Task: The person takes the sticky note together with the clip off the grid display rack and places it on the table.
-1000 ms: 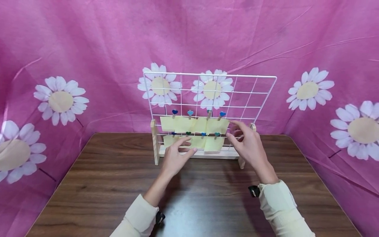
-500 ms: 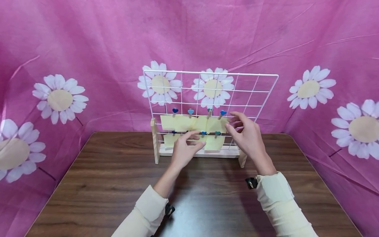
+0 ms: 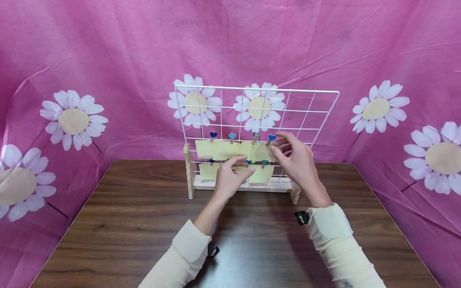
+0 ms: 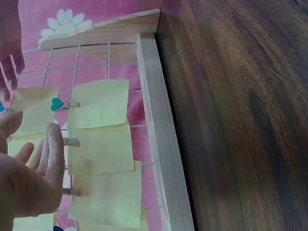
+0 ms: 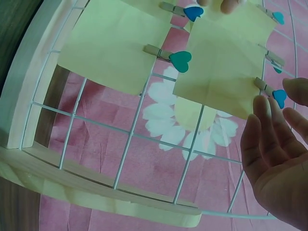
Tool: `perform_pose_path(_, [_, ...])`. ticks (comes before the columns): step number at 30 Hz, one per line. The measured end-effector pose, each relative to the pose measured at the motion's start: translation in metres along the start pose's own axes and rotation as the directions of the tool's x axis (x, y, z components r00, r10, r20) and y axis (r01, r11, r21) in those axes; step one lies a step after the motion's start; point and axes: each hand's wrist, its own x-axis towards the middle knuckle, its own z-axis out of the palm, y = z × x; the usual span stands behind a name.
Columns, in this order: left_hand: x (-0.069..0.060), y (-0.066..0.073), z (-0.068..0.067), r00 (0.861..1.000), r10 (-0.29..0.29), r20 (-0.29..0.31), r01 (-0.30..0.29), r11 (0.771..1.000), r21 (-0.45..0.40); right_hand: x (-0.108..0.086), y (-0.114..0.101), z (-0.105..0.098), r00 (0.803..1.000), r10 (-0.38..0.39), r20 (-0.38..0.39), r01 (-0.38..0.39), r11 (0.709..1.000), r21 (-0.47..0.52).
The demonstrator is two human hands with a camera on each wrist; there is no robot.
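A white wire grid [image 3: 223, 87] stands upright, with two rows of yellow paper notes [image 3: 204, 149] clipped on by small wooden clothespins with blue and green hearts. My right hand [image 3: 297, 162] is at the right end of the upper row, fingers bent and spread around the blue-heart clothespin [image 3: 271, 137]. In the right wrist view the fingertips lie close to that clothespin; no pinch is plain. My left hand [image 3: 229, 178] hovers before the lower row, thumb and fingers apart, hiding part of a lower note. In the left wrist view a green-heart clothespin [image 4: 57, 104] shows beyond its fingers.
The grid sits in a pale wooden stand [image 3: 241, 187] on a brown wood-grain table [image 3: 119, 224]. Pink cloth [image 3: 137, 48] with large white daisies surrounds the table at the back and sides. Dark devices [image 3: 301, 217] are on both wrists.
My left hand has moved right and slightly up along the lower row. My right hand has shifted up and left from the upper note's edge to the blue-heart clothespin. The clothespins and notes look the same.
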Motion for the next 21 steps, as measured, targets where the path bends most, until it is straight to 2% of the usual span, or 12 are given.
perform_pose_path(6, [0.003,0.001,0.005,1.0,-0.014,-0.014,0.014,1.0,0.011,0.004,0.0,0.001,1.0,0.001,0.012,-0.001,1.0,-0.02])
perform_pose_path(16, [0.009,0.002,0.009,1.0,0.005,-0.024,-0.004,0.999,0.048,0.008,-0.005,0.005,1.0,0.006,0.018,-0.005,0.999,-0.038])
perform_pose_path(21, [0.011,0.001,0.013,1.0,0.0,-0.021,0.001,0.999,0.039,0.011,-0.006,0.004,1.0,0.012,0.025,-0.011,0.998,-0.056])
